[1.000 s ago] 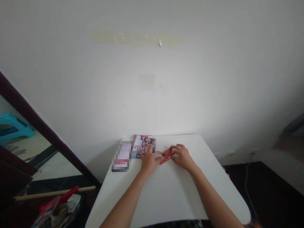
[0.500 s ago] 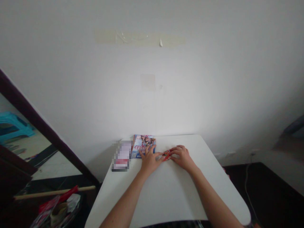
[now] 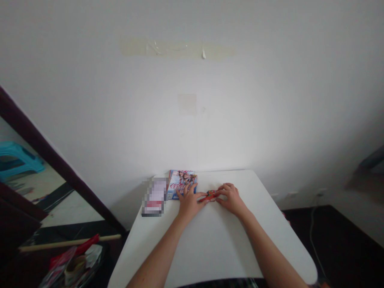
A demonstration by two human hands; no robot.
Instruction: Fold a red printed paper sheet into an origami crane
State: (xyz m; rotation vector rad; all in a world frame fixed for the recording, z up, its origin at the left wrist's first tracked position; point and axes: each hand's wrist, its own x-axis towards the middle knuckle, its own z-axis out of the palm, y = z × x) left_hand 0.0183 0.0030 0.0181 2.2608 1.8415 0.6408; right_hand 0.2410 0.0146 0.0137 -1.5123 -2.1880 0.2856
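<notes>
Between my two hands, low over the white table [image 3: 207, 248], is a small folded piece of red patterned paper [image 3: 211, 195]. My left hand [image 3: 190, 202] pinches its left end between thumb and forefinger, while the other fingers spread over the lower edge of a colourful printed booklet [image 3: 183, 182]. My right hand [image 3: 230, 197] has the paper's right end between its thumb and fingertips. Parts of the paper are hidden under the fingers.
Left of the booklet lies a phone-like device [image 3: 154, 198], blurred by pixels. A pale wall [image 3: 228, 120] rises behind the table. On the floor at left are a wooden stick [image 3: 72, 242] and a bin-like container holding a tape roll [image 3: 75, 268]; a blue stool [image 3: 18, 158] shows in a mirror-like panel.
The red paper has turned a little between my fingers and now looks flatter, with more red showing toward the left. Both hands stay almost in place.
</notes>
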